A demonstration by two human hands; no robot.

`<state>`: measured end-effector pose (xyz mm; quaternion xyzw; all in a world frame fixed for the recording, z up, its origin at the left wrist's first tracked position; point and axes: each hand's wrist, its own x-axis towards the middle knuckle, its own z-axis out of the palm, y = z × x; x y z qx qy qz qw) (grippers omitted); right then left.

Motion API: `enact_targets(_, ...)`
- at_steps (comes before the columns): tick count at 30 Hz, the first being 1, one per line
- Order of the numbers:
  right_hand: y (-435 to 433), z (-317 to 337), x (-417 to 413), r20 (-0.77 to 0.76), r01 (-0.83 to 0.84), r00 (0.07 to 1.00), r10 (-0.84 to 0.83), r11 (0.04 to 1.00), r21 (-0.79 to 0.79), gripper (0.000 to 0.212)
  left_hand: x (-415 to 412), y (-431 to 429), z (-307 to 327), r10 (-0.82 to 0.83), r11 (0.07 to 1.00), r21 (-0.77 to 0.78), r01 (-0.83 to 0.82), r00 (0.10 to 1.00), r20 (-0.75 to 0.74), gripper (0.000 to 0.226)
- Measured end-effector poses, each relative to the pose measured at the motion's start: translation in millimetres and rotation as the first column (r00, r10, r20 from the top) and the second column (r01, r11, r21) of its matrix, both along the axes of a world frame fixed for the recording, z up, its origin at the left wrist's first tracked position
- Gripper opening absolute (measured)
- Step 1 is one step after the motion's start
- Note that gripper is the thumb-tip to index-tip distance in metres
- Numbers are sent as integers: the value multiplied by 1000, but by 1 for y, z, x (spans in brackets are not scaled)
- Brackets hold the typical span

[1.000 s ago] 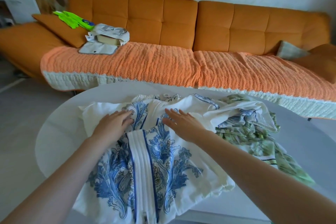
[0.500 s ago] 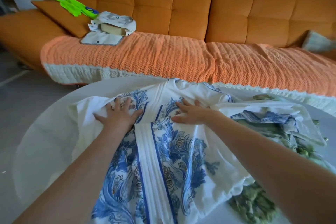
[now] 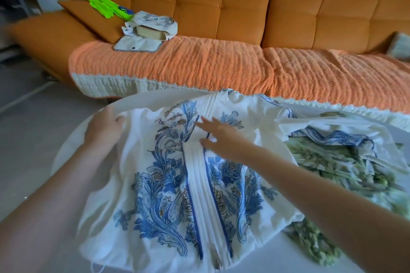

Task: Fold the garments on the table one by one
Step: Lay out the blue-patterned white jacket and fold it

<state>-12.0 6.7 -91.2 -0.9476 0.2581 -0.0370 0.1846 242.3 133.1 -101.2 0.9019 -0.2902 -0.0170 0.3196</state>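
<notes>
Left hand (image 3: pixel 104 132) gripping blouse (image 3: pixel 168 184) at left edge, right hand (image 3: pixel 224 139) flat, fingers straight, on centre pleats

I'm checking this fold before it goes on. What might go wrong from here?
The blue-and-white garment overlaps the green floral garment, so a pull by the left hand, which grips its edge, may drag both. Its cloth on that side lies bunched, so a fold could trap creases. The right hand only presses flat, so the cloth may slip on the table.
</notes>
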Motion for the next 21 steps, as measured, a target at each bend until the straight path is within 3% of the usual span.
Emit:
enact_targets(2, 30, -2, 15, -62, -79, 995, 79, 997, -8, 47, -2, 12, -5, 40, 999, 11, -39, 962, -271, 37)
enact_targets(3, 38, -3, 18, -106, -79, 991, 81, 997, 20, 44, -9, 15, -4, 10, 990, -118, -71, 894, -449, 39)
enact_targets(5, 42, 0, 14, -140, -49, 989, 51, 999, 18, 52, -24, 18, 3, -119, 904, -343, -256, 621, -775, 36)
enact_targets(6, 41, 2, 8, -138, -44, 990, 40, 999, -27, 53, -30, 21, 5, -176, 864, -380, -330, 509, -843, 34)
enact_targets(7, 36, 2, 0, -141, -46, 989, 35, 996, -78, 52, -36, 21, 6, -226, 850, -394, -349, 435, -872, 31)
enact_targets(9, 23, 6, -18, -180, -28, 984, -6, 983, -182, 53, -52, 20, 7, -306, 892, -402, -205, 379, -873, 21)
enact_targets(13, -1, 24, -51, -334, 29, 927, -169, 922, -386, 52, -90, 12, -5, -432, 902, -374, 217, 418, -799, 15)
enact_targets(15, -1, 28, -49, -257, 117, 936, -240, 902, -416, 44, -107, 7, -10, -439, 895, -348, 281, 407, -801, 15)
enact_targets(16, 4, 30, -42, -169, 170, 955, -242, 919, -356, 41, -115, 5, -10, -420, 901, -333, 276, 372, -828, 13)
enact_targets(18, 17, 31, -23, -2, 181, 983, -182, 980, -88, 40, -127, 3, -11, -395, 910, -333, 246, 272, -877, 12)
enact_targets(20, 29, 23, -4, -29, 114, 993, -111, 985, 132, 54, -130, 4, -9, -376, 924, -343, 169, 237, -896, 15)
enact_targets(21, 32, 17, 1, -131, 75, 990, -59, 990, 121, 59, -124, 4, -10, -353, 936, -333, 116, 263, -898, 18)
